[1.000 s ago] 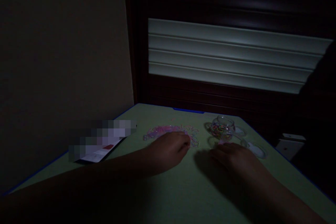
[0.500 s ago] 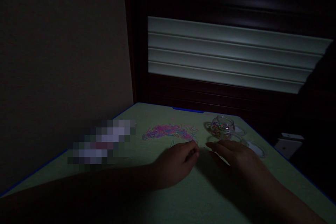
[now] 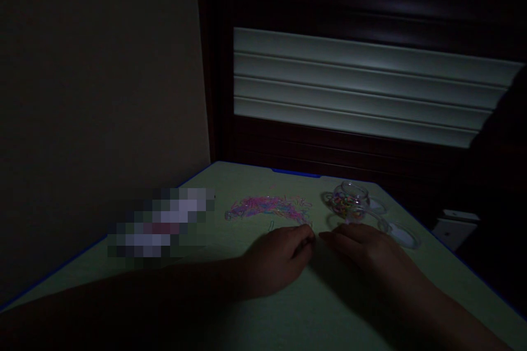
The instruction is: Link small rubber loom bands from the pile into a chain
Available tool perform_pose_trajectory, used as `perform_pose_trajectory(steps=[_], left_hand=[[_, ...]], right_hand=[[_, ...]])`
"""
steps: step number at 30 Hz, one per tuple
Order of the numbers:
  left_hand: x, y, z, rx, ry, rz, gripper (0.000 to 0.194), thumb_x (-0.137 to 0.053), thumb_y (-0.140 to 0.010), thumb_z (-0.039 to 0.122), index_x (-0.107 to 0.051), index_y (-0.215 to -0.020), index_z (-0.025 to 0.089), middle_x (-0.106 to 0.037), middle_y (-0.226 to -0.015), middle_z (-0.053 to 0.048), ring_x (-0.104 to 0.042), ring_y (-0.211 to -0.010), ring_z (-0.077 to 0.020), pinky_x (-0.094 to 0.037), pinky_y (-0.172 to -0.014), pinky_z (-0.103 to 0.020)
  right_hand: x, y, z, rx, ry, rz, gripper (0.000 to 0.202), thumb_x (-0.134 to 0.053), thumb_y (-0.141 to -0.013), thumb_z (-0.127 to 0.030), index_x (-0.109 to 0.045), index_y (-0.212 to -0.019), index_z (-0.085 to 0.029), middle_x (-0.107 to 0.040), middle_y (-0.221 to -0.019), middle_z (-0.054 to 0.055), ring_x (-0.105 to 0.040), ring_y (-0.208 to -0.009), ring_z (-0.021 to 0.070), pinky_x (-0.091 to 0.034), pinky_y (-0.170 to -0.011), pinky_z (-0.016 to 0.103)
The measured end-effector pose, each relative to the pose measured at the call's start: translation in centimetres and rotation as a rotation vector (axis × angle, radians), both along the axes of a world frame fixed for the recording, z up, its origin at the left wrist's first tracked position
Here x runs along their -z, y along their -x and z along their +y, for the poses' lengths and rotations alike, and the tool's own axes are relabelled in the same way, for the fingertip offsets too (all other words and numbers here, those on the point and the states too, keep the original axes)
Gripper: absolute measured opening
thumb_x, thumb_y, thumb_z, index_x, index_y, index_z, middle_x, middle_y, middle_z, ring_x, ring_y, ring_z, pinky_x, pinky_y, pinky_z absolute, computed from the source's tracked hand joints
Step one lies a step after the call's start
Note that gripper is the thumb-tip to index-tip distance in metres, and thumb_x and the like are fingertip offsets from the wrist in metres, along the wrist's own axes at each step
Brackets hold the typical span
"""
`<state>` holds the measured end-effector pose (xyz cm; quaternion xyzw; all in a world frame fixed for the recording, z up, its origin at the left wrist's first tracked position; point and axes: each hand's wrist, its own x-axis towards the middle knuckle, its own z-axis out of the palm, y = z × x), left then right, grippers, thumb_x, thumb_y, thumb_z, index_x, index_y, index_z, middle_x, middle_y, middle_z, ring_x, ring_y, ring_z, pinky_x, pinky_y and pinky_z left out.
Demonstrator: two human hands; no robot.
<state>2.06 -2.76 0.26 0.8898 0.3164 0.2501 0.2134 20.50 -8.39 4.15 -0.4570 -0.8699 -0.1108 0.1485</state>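
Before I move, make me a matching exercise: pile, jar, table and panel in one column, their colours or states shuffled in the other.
1. Pile
2. Jar
3. Table
4. Panel

A. Green, blue-edged
B. Pale, slatted
C. Mostly pink and purple, lying loose
D. Clear, upright, with coloured bits inside

Pairs: 1-C, 2-D, 3-A, 4-B

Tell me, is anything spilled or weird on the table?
Maybe: a loose heap of colourful loops, perhaps rubber bands, lies on the tabletop, with one stray loop nearer the left hand. The round clear jar stands upright, so it doesn't look tipped.
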Motion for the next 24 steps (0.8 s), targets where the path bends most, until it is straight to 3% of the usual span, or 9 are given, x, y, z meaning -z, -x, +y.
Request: perform_pose_trajectory(steps=[3, 17, 24], left_hand=[[-0.09, 0.03, -0.01, 0.007, -0.007, 0.006, 0.015, -0.037, -0.086, 0.022, -0.052, -0.089, 0.021, -0.053, -0.072, 0.002, -0.046, -0.063, -0.0107, -0.032, -0.054, -0.021], [-0.16, 0.09, -0.07, 0.029, -0.022, 0.033, 0.014, -0.038, -0.085, 0.021, -0.052, -0.088, 0.021, -0.055, -0.075, 0.001, -0.048, -0.065, -0.0117, -0.033, -0.056, -0.022], [0.01, 0.1, 0.0, 0.021, -0.04, 0.048, 0.015, -0.038, -0.085, 0.022, -0.052, -0.091, 0.022, -0.055, -0.075, 0.002, -0.048, -0.065, -0.0116, -0.033, -0.055, -0.022]], right_hand=[[0.4, -0.24, 0.28, 0.004, -0.039, -0.028, 0.022, -0.051, -0.075, -0.004, -0.061, -0.087, -0.02, -0.058, -0.073, 0.001, -0.054, -0.067, 0.0145, -0.036, -0.058, 0.025], [-0.01, 0.11, 0.06, -0.016, -0.019, -0.034, 0.024, -0.053, -0.072, -0.002, -0.061, -0.087, -0.019, -0.059, -0.072, 0.001, -0.054, -0.067, 0.0134, -0.036, -0.058, 0.023], [0.04, 0.03, 0.08, 0.001, -0.025, -0.036, 0.02, -0.048, -0.077, -0.004, -0.061, -0.082, -0.019, -0.059, -0.07, 0.001, -0.053, -0.066, 0.0132, -0.035, -0.059, 0.024]])
